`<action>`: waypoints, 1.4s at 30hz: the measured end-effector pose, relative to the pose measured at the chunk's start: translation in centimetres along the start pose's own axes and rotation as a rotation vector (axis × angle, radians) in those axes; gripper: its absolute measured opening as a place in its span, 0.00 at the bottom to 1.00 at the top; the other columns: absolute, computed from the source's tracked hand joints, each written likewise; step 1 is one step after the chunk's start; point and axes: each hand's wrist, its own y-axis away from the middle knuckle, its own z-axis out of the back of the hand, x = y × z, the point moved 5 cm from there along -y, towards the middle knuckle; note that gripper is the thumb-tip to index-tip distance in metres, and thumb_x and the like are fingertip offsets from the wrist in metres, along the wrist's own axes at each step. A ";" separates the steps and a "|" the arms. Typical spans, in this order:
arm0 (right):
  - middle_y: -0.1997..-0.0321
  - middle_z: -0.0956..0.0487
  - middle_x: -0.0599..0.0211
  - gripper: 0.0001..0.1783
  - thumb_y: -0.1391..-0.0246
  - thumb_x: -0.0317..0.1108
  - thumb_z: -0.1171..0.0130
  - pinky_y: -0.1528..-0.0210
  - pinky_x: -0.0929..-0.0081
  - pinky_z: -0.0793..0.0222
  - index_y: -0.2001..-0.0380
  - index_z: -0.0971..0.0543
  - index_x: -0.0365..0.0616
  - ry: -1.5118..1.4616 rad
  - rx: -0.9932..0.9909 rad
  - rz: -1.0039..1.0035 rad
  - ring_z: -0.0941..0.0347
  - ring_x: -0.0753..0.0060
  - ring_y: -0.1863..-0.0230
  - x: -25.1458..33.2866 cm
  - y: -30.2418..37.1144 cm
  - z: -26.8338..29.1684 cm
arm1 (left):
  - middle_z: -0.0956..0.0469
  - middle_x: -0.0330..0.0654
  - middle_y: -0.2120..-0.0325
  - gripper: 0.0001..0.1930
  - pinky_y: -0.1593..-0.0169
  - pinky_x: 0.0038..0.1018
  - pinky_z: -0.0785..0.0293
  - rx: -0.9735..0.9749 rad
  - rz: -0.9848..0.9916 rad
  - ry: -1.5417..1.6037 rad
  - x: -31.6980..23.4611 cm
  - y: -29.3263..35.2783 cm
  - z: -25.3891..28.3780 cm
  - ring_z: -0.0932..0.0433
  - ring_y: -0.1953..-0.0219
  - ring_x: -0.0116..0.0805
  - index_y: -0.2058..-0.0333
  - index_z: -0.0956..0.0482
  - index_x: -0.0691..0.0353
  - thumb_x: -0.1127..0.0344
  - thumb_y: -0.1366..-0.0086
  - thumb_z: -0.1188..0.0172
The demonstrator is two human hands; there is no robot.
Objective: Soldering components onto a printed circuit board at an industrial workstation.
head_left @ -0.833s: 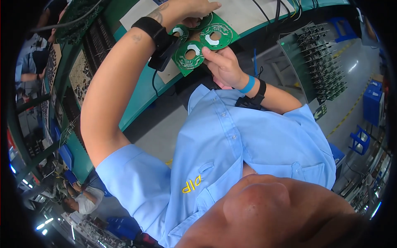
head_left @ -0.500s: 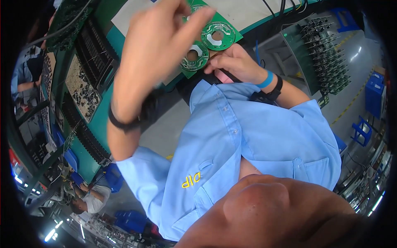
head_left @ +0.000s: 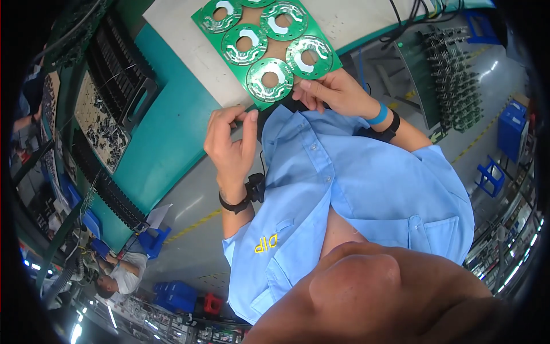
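Circuit board [head_left: 266, 49] flat on table [head_left: 183, 40], near edge pinched by right hand [head_left: 332, 92]; left hand [head_left: 229, 143] beside, fingers curled (empty, seemingly). Mid-handling; next calls for steady two-handed grip.

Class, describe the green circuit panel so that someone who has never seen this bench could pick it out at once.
Start at the pale mat on the teal bench. On it lies a flat green panel, its near corner held by the right hand. Unlike the dark trays beside it, it carries silver rings with round holes.
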 end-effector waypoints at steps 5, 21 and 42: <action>0.64 0.15 0.59 0.20 0.24 0.42 0.49 0.76 0.81 0.28 0.62 0.19 0.34 0.004 -0.040 -0.089 0.23 0.80 0.72 -0.3 -0.5 -0.5 | 0.19 0.43 0.72 0.11 0.67 0.30 0.28 -0.021 -0.032 0.009 -0.1 -0.5 1.4 0.23 0.70 0.38 0.61 0.19 0.65 0.75 0.40 0.27; 0.69 0.16 0.61 0.24 0.23 0.46 0.52 0.81 0.84 0.36 0.65 0.19 0.35 0.150 0.228 -0.224 0.28 0.84 0.79 0.8 0.0 -0.1 | 0.17 0.42 0.57 0.11 0.50 0.40 0.24 0.172 -0.301 -0.918 6.7 -17.0 10.8 0.21 0.55 0.47 0.55 0.13 0.56 0.72 0.35 0.37; 0.46 0.20 0.62 0.19 0.23 0.46 0.52 0.54 0.72 0.27 0.44 0.24 0.44 -0.915 -0.296 0.474 0.25 0.71 0.56 9.3 -9.8 12.5 | 0.20 0.39 0.70 0.03 0.65 0.28 0.28 -0.062 -0.107 -0.595 0.9 -10.8 9.8 0.22 0.70 0.32 0.60 0.18 0.61 0.70 0.29 0.36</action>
